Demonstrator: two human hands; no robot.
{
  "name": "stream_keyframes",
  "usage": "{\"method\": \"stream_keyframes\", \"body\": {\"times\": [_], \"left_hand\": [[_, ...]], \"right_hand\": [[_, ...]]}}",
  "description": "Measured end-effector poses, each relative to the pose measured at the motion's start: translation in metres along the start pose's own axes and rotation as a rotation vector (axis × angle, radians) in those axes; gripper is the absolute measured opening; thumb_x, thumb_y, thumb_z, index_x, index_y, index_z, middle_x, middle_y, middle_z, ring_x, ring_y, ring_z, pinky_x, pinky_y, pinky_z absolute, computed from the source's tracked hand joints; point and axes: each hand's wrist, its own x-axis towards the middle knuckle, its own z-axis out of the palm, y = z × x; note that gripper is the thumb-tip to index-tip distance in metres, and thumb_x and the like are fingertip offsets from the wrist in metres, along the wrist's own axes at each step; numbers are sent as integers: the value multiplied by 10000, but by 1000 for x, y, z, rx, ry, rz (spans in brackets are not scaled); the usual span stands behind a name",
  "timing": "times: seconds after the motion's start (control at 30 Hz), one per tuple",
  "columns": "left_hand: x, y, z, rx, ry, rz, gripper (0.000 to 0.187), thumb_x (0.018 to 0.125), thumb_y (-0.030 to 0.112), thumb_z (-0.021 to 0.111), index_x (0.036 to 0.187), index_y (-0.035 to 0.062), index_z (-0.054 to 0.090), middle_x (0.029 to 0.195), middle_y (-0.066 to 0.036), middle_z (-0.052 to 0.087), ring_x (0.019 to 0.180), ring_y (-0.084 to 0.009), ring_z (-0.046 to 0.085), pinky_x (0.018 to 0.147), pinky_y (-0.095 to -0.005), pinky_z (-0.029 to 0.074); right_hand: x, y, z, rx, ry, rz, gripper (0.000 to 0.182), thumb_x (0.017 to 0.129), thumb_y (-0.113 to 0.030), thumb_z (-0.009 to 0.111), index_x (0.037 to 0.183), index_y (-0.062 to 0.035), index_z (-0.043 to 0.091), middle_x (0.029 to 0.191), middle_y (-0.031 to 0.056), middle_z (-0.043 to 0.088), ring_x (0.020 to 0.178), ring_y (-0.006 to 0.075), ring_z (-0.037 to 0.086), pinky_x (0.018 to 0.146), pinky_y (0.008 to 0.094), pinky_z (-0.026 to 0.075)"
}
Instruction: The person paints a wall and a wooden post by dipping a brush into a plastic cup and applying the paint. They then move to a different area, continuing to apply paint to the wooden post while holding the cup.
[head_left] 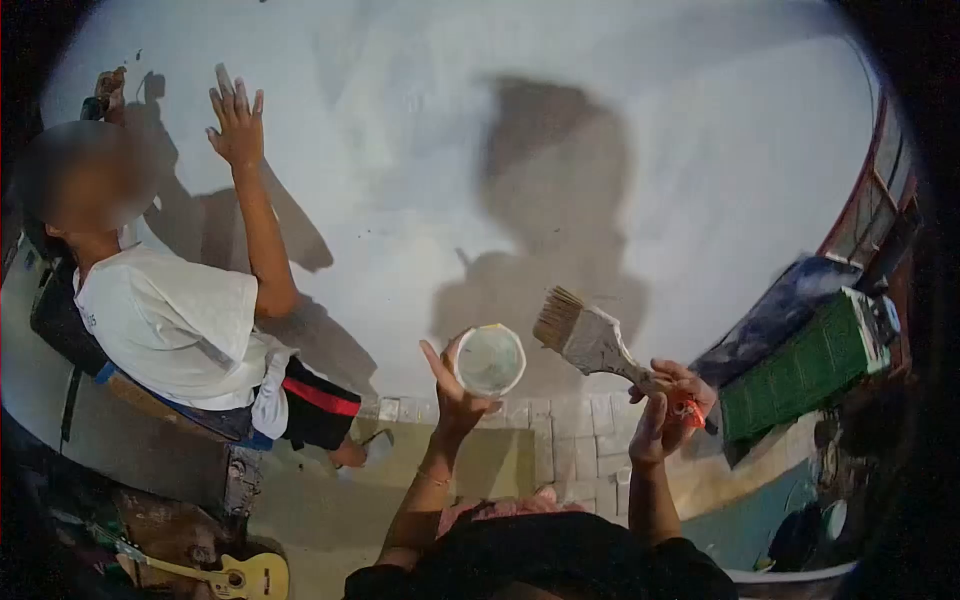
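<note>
My left hand [455,399] is wrapped round a small white tub [490,361], seen from above, with its thumb sticking up at the side. Pale, whitish content or a pale bottom shows inside the tub. In my right hand [668,405] is the handle of a wide paintbrush [592,338]. Its tan bristles point up and left, and whitish smears cover the ferrule. Something orange-red [689,412] shows at the same fingers; I cannot make out what it is. Both hands are held in front of a white wall [400,200], apart from it.
At left a person in a white shirt [180,320] has one hand [238,125] raised at the wall. A green crate [795,380] stands at right. A small yellow guitar [255,577] lies at lower left. Tiles [575,440] run along the wall's foot.
</note>
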Motion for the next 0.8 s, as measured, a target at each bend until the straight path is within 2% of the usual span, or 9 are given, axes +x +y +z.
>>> {"method": "stream_keyframes", "body": {"times": [0.07,0.17,0.27,0.33,0.43,0.57,0.63,0.7,0.8], "left_hand": [[9,16,-2,138,-8,-194,1404,671,280,857,1394,76,-329,1390,-185,382,1261,-300,438,1089,-447,331],[-15,7,-23,111,-57,-241,1437,633,263,873,1394,76,-332,1384,-186,384,1243,-303,446,1077,-440,351],[-33,-19,-41,-108,-63,-77,1440,619,244,874,1399,70,-323,1359,-178,404,1221,-305,454,1083,-446,331],[-50,-21,-60,284,-58,91,1370,621,247,872,1440,55,-210,1307,-168,437,1186,-308,472,1094,-449,291],[-57,-15,-83,484,-50,169,1293,620,147,864,1429,3,-134,1250,-183,506,1180,-368,464,1055,-454,294],[-63,-2,-107,643,-100,83,1139,606,228,874,1423,-36,125,1191,-196,537,1086,-395,517,935,-469,420],[-64,-2,-113,588,-68,66,1108,629,284,858,1423,-39,156,1203,-191,538,1087,-374,532,959,-452,420],[-63,1,-113,524,-36,54,1081,652,340,841,1423,-42,187,1215,-186,540,1087,-353,547,983,-434,420],[-62,7,-111,463,-64,89,1099,661,344,836,1426,-62,160,1278,-212,509,1094,-368,562,947,-429,462]], "right_hand": [[0,-18,11,-117,-137,-53,303,934,-223,565,1050,-19,373,1076,248,571,664,187,579,580,292,503],[-39,-27,26,-244,-411,-202,236,930,-168,553,1037,-28,396,946,170,605,766,220,599,654,325,517],[-86,-17,49,-133,-401,-4,177,871,-34,593,995,-21,467,893,157,631,861,265,627,748,354,518],[-94,-24,71,-157,-457,2,201,816,57,621,974,-14,520,923,175,646,902,287,654,737,361,529],[-107,-28,89,-134,-517,117,290,773,32,677,1014,-50,537,980,163,677,924,298,664,768,367,526],[-114,-32,107,-22,-488,161,335,821,24,657,1097,-44,479,1025,156,669,943,252,664,791,360,523],[-121,-31,113,-26,-461,234,314,842,27,635,1094,-41,460,1055,150,660,959,226,653,799,354,517],[-115,-35,120,-86,-480,69,353,840,34,636,1114,-43,426,1064,150,656,969,229,650,808,357,511],[-117,-28,111,-204,-560,24,488,818,48,653,1192,-41,351,1052,133,657,955,226,651,850,343,487]]}}
